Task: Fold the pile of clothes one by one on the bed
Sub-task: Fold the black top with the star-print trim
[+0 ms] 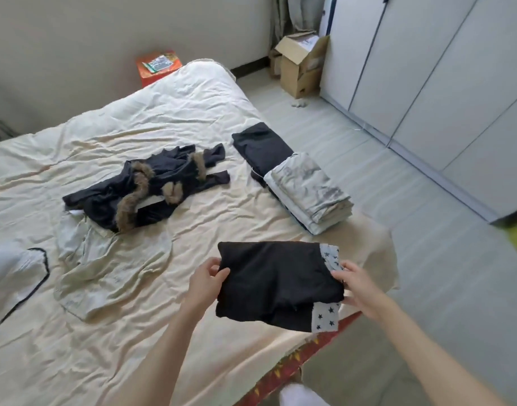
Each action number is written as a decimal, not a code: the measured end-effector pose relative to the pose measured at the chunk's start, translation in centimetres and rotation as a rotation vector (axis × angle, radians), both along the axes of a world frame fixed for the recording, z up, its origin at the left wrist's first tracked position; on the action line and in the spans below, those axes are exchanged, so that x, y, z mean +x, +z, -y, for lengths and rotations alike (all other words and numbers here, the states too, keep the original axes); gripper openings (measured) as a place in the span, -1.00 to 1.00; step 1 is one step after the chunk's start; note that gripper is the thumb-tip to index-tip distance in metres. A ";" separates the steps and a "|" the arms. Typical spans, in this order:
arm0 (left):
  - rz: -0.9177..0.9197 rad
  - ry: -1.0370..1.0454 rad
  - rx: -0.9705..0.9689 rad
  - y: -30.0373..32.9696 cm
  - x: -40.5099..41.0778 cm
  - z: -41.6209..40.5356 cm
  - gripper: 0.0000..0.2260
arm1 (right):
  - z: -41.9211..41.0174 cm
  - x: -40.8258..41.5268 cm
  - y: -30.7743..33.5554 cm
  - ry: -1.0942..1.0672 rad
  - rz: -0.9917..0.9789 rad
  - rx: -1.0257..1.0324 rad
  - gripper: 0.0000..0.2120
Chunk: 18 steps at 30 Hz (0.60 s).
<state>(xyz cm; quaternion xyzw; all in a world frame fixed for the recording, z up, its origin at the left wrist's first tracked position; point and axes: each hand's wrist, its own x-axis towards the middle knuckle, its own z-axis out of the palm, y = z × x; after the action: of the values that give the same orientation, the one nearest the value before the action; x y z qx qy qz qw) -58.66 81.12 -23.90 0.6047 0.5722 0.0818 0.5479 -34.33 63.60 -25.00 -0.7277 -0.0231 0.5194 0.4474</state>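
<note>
Folded black garment with grey star-print trim (277, 284): held above the near corner of the cream-sheeted bed (163, 118), left hand (206, 281) and right hand (358, 288) pinching opposite edges; fingertips partly hidden beneath cloth. White black-piped item (14, 276) cut off at left.

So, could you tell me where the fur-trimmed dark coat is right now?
In the head view, the fur-trimmed dark coat lies unfolded mid-bed, left of the folded stack and beyond the left hand.

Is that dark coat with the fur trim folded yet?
No. The fur-trimmed coat lies crumpled and spread on the bed, sleeves splayed.
</note>
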 end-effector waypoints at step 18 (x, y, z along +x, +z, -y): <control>-0.239 -0.428 0.654 -1.7 34.9 -20.2 -0.67 | -13.7 16.7 -4.8 -0.480 -0.368 0.161 -0.83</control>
<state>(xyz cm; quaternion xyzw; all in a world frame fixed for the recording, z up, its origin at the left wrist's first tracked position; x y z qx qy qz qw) -23.81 101.35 -25.56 0.8576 0.4370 0.0726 0.2611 -17.60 77.31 -29.80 -0.5682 0.1898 0.5184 0.6103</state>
